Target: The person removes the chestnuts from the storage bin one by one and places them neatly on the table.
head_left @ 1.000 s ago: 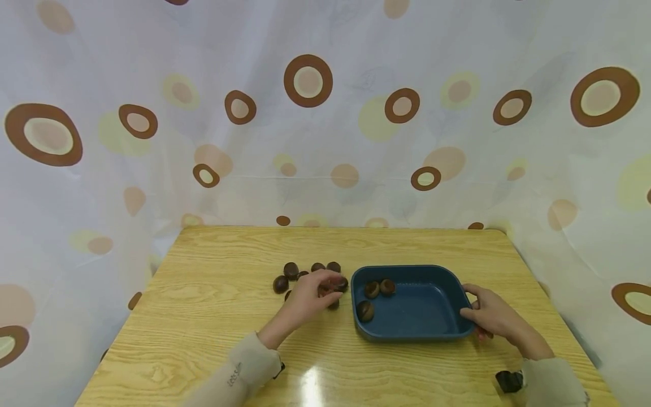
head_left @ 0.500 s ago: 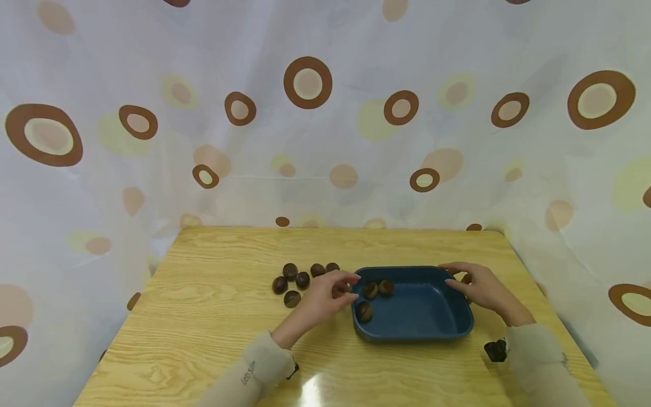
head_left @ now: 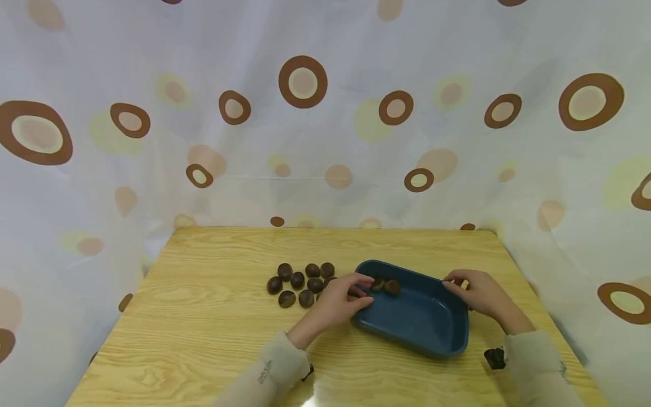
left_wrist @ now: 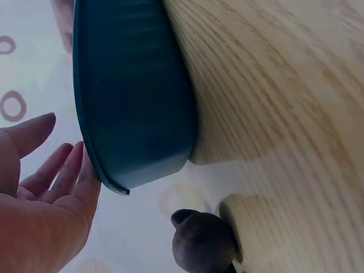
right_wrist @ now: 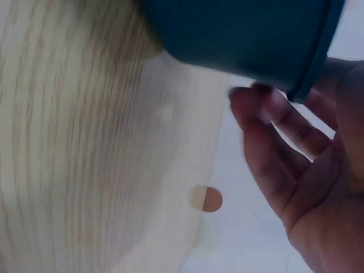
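A dark blue rectangular bin stands slanted on the table, its right end nearer the front. Two brown chestnuts show inside at its left end. My left hand reaches over the left rim, thumb and fingers spread apart with nothing seen between them. In the left wrist view its fingertips lie right at the rim of the bin, the thumb away from it. My right hand pinches the rim at the far right corner, thumb on the inner side. The right wrist view shows the curled fingers outside the wall.
Several more chestnuts lie grouped on the wooden table, left of the bin; some are partly behind my left hand. A patterned curtain hangs behind the table and along its sides.
The bin has turned, its right end swinging toward the front. My right hand has shifted from the right side to the far right corner. The left hand moved right, from the chestnuts to the rim.
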A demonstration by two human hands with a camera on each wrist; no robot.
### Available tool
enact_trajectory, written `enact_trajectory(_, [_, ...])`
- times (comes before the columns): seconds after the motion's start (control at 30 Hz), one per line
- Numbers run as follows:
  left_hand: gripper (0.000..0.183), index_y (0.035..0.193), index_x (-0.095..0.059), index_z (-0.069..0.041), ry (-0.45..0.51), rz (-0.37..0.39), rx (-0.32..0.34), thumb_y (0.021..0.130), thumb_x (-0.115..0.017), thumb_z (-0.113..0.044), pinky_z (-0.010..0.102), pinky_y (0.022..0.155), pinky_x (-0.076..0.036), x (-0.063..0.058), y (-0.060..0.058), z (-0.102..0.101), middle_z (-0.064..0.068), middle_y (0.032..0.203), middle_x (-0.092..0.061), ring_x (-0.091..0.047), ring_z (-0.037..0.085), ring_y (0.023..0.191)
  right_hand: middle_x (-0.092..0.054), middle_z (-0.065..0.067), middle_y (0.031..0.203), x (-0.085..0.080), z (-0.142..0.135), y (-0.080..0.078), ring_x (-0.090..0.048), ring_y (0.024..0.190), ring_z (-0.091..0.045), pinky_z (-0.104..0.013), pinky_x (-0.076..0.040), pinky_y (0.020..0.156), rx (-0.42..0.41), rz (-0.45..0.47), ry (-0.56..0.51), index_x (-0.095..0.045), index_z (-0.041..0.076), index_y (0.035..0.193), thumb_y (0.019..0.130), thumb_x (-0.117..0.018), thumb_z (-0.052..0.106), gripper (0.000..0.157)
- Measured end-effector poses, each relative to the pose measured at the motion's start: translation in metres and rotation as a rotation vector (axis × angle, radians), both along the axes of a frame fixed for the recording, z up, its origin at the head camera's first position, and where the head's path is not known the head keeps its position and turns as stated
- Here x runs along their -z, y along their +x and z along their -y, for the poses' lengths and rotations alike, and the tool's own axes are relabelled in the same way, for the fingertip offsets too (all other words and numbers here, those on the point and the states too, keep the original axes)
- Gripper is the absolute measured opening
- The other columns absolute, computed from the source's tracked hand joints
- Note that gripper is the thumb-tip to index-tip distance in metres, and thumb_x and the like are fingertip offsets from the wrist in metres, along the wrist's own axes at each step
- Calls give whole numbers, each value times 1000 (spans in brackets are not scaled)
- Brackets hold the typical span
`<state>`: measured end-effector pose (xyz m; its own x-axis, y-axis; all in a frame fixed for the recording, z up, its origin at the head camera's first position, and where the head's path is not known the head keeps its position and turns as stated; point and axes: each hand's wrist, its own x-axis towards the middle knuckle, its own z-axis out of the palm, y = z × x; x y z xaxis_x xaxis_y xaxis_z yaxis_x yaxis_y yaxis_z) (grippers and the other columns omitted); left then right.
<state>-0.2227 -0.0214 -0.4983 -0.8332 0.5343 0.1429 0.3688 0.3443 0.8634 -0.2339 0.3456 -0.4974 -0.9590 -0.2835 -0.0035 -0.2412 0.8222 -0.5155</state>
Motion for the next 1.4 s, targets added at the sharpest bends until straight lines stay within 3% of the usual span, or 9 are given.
enact_trajectory(0.13, [42,143,-60,-13,-8,18,14,103,-68,-22,21,86,-57,-1,-3,-9,13,138,-64,-70,17,110,-72,1,96,-2,7,1,-52,65,-4,-28,-47,61,-30,-102,65,-77,11,114,102,-67,22,19])
enact_trajectory(0.3, [44,144,-58,-10,8,97,2,104,-66,-23,22,84,-58,2,-11,-32,14,139,-62,-69,17,112,-67,0,85,-8,4,10,-51,53,-7,-30,-49,48,-37,13,-45,-75,4,112,103,-66,16,18])
enact_trajectory(0.5, [40,140,-62,-12,67,246,-111,102,-69,-17,29,82,-58,3,-15,-60,14,134,-64,-68,21,110,-62,-2,78,-5,2,17,-52,47,-11,-32,-50,44,-29,106,-137,-73,3,111,102,-67,15,17])
enact_trajectory(0.6, [38,138,-64,-14,38,262,-169,100,-70,-16,33,88,-56,5,-17,-72,10,131,-66,-65,24,116,-61,-3,76,-3,2,20,-52,45,-12,-32,-50,44,-26,118,-158,-73,2,109,101,-68,14,15])
enact_trajectory(0.8, [34,132,-67,-16,-52,242,-209,98,-73,-17,39,98,-53,11,-25,-81,4,126,-70,-64,24,119,-61,-3,73,-1,2,20,-53,44,-13,-32,-51,44,-21,114,-185,-73,1,108,100,-69,13,15])
enact_trajectory(1.0, [31,128,-70,-15,-155,207,-157,97,-74,-19,33,91,-54,17,-29,-83,0,121,-69,-65,18,109,-61,-4,74,0,2,21,-54,44,-14,-33,-51,44,-5,130,-217,-72,-1,109,100,-69,13,17])
enact_trajectory(1.27, [29,122,-74,-14,-325,6,-68,93,-79,-14,26,87,-52,19,-32,-86,2,111,-64,-62,16,95,-62,-5,75,0,1,21,-54,44,-14,-33,-51,43,-10,126,-224,-72,-3,111,100,-69,13,19])
enact_trajectory(1.4, [28,121,-73,-17,-355,-17,-60,93,-79,-16,27,91,-53,21,-33,-88,0,115,-69,-65,16,104,-62,-5,74,1,1,20,-54,43,-14,-34,-51,43,-9,128,-226,-72,-2,111,100,-69,13,20])
